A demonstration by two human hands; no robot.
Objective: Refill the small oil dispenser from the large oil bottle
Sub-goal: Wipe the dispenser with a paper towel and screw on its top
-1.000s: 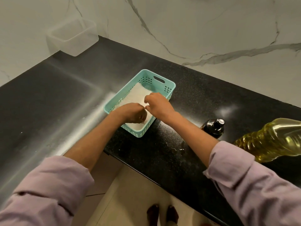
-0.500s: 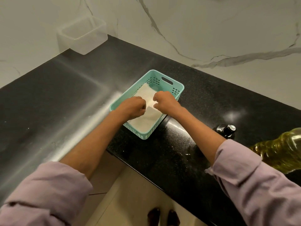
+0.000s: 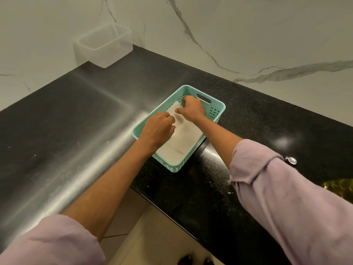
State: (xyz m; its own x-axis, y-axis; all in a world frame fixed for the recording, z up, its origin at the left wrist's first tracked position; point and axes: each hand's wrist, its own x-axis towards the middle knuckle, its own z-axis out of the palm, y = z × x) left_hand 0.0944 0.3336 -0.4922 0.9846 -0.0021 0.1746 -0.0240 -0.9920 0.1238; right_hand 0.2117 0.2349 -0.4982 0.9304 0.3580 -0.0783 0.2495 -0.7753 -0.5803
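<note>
- both hands have shifted deeper into the basket (image 3: pixel 219 107) since the earlier frames: the right hand (image 3: pixel 193 109) now sits at the far end near the handle slot, the left hand (image 3: pixel 159 131) over the near-left wall.
- right hand: fingers curled and pinched on the far edge of the paper (image 3: pixel 183 138) lying in the basket. left hand: curled together on or against the paper's left side; whether it actually grips cannot be told.
- judgement: the step in hand is preparation, taking or laying a sheet; no pouring has begun.
- view has swung left, so the task's things are pushed to the right margin. dispenser (image 3: pixel 291 160): only its metal cap shows past the right sleeve, standing on the desk (image 3: pixel 248 115). bottle (image 3: pixel 342 188): only a yellow sliver shows at the right edge, low, behind the sleeve.
- neither hand is near either vessel; both are well apart from the basket.
- edges: basket's near corner lies close to the desk's front edge, above the floor gap.
- open room: broad bare desk to the left; a clear tub (image 3: pixel 104 46) stands in the far corner against the wall, out of the way.
- risk, as judged: the right forearm crosses just beside the dispenser; a careless withdrawal could knock it.
</note>
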